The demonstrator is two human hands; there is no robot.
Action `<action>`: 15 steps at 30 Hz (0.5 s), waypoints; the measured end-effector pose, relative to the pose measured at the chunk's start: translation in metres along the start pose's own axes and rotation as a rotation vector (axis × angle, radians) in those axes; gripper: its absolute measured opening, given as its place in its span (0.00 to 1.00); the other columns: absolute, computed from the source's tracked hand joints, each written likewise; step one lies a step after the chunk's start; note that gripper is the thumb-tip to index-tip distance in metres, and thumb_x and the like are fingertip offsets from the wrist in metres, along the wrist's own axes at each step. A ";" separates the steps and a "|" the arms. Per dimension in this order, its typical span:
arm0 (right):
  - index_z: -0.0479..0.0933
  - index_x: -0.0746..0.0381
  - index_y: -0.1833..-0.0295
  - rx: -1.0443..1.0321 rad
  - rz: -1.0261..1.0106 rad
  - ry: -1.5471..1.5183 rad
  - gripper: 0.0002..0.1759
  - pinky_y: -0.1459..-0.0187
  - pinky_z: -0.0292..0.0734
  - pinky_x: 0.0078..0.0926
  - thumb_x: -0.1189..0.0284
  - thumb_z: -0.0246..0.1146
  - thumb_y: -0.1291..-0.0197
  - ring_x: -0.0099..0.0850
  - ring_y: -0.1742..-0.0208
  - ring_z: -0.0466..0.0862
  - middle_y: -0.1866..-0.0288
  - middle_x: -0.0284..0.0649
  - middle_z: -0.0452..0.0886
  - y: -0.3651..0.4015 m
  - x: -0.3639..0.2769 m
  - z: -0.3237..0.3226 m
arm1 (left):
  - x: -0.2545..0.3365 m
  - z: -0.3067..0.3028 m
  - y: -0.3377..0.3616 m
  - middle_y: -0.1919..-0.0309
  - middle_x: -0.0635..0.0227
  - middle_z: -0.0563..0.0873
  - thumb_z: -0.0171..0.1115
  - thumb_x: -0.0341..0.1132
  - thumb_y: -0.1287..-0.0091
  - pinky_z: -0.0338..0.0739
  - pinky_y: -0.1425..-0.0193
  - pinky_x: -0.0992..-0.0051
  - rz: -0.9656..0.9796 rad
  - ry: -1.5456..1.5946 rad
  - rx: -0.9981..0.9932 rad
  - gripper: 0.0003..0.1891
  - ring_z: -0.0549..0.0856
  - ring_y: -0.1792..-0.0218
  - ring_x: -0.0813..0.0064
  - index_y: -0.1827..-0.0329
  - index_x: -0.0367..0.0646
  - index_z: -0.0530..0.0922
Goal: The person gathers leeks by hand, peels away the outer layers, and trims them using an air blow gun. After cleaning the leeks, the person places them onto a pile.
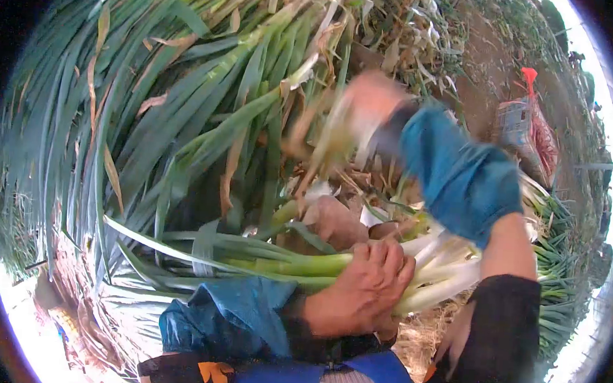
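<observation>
My left hand (360, 288) is wrapped round a bunch of long green onions (445, 265) low in the view, close to my body. Their white stalks point right and the green leaves stretch left past my sleeve. My right hand (377, 101) is raised beyond the bunch, smeared by motion, and its fingers do not show clearly. Blurred pale, yellowish leaf strips (330, 134) trail just below and left of it. Whether it grips them I cannot tell.
A large heap of green onions (144, 120) fills the left side. Dry peelings (415, 31) lie at the back and a brownish lump (336, 221) sits behind the bunch. At the right stand a red mesh bag (541, 138) and more green onions (559, 267).
</observation>
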State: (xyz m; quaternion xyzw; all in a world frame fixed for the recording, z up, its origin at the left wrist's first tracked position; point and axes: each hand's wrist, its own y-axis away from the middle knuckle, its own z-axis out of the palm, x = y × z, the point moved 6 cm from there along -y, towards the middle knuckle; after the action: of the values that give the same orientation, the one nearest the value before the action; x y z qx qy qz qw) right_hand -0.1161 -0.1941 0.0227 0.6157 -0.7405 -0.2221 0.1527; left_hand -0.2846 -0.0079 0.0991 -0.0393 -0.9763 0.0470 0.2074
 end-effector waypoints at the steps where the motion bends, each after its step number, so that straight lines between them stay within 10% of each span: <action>1: 0.76 0.60 0.56 0.160 0.089 0.099 0.15 0.60 0.76 0.39 0.68 0.62 0.51 0.43 0.63 0.80 0.61 0.46 0.78 0.004 0.044 -0.040 | -0.001 -0.003 0.000 0.59 0.46 0.73 0.56 0.41 0.53 0.65 0.60 0.65 0.009 -0.001 0.018 0.29 0.74 0.59 0.59 0.49 0.29 0.69; 6: 0.58 0.69 0.34 0.847 0.175 0.649 0.32 0.59 0.76 0.41 0.70 0.55 0.43 0.48 0.50 0.77 0.43 0.65 0.67 0.079 0.131 -0.152 | -0.002 -0.003 -0.003 0.56 0.42 0.72 0.63 0.46 0.62 0.64 0.53 0.62 -0.057 0.227 -0.016 0.38 0.72 0.53 0.54 0.48 0.26 0.70; 7: 0.58 0.68 0.34 0.733 -0.078 0.320 0.32 0.64 0.77 0.40 0.70 0.56 0.44 0.45 0.54 0.79 0.46 0.64 0.70 0.074 0.110 -0.145 | 0.000 -0.004 -0.004 0.57 0.43 0.73 0.60 0.45 0.57 0.66 0.55 0.62 -0.042 0.182 -0.004 0.35 0.73 0.55 0.54 0.47 0.27 0.70; 8: 0.69 0.61 0.41 0.399 -0.147 -0.173 0.38 0.43 0.70 0.34 0.65 0.71 0.63 0.39 0.47 0.76 0.50 0.47 0.76 0.060 0.047 -0.117 | 0.001 -0.004 -0.004 0.58 0.43 0.73 0.58 0.44 0.52 0.67 0.57 0.62 -0.029 0.133 0.006 0.32 0.74 0.57 0.54 0.47 0.28 0.69; 9: 0.64 0.65 0.38 0.453 -0.480 -0.144 0.44 0.39 0.66 0.35 0.63 0.72 0.64 0.43 0.43 0.73 0.45 0.49 0.73 0.060 -0.005 -0.090 | 0.003 -0.003 -0.003 0.59 0.43 0.73 0.56 0.44 0.46 0.69 0.59 0.61 -0.015 0.082 0.011 0.29 0.75 0.58 0.53 0.46 0.30 0.69; 12: 0.66 0.67 0.39 -0.220 -0.574 -0.324 0.42 0.38 0.64 0.40 0.59 0.70 0.60 0.52 0.38 0.68 0.35 0.59 0.62 0.057 -0.122 0.023 | 0.009 -0.004 0.003 0.57 0.40 0.73 0.54 0.45 0.46 0.69 0.55 0.58 0.007 -0.007 -0.056 0.32 0.74 0.56 0.49 0.44 0.28 0.68; 13: 0.70 0.66 0.44 -0.043 -1.114 -0.254 0.34 0.42 0.68 0.41 0.61 0.68 0.58 0.52 0.41 0.71 0.39 0.58 0.66 0.056 -0.151 0.054 | 0.013 -0.006 0.006 0.56 0.39 0.73 0.55 0.46 0.46 0.69 0.53 0.57 0.009 -0.019 -0.076 0.33 0.74 0.56 0.48 0.43 0.27 0.67; 15: 0.76 0.65 0.54 0.046 -1.333 -0.172 0.22 0.50 0.73 0.42 0.65 0.64 0.56 0.51 0.48 0.75 0.48 0.56 0.73 0.057 -0.171 0.078 | 0.018 -0.002 0.005 0.52 0.36 0.72 0.58 0.53 0.50 0.68 0.48 0.51 -0.028 0.166 -0.198 0.40 0.73 0.52 0.42 0.42 0.26 0.66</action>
State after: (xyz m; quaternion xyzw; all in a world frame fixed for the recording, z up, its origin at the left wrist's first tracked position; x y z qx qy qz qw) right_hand -0.1696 -0.0070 -0.0062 0.9243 -0.2162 -0.3013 -0.0900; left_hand -0.2999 -0.0011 0.1080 -0.0497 -0.9562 -0.0559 0.2830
